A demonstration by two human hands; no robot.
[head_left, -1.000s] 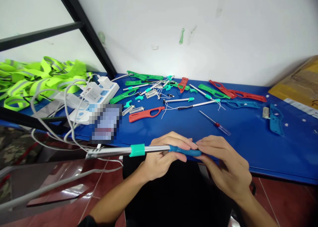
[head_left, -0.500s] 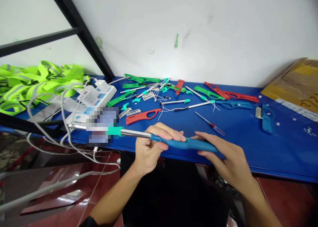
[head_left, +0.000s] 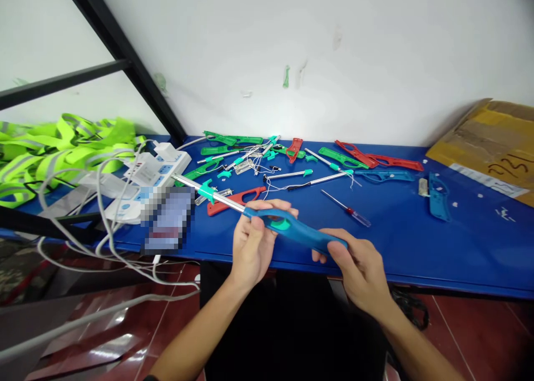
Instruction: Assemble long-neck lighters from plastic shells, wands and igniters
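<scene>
"Blue-handled lighter: where do we have it?"
"Above the near edge of the table. Our left hand pinches its middle, thumb uppermost; our right hand pinches its rear end."

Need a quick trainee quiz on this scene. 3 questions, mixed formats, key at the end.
1. Multiple choice: which hand grips the blue handle at the end next to its metal rod?
A) right hand
B) left hand
C) neither

2. True or false: the screwdriver is gripped in the right hand.

3. Fill in the blank: from the blue handle, the metal rod points toward the ____ side of the picture.

Key:
1. B
2. False; the screwdriver lies on the table, and the right hand holds the other end of the blue handle.
3. left
</scene>
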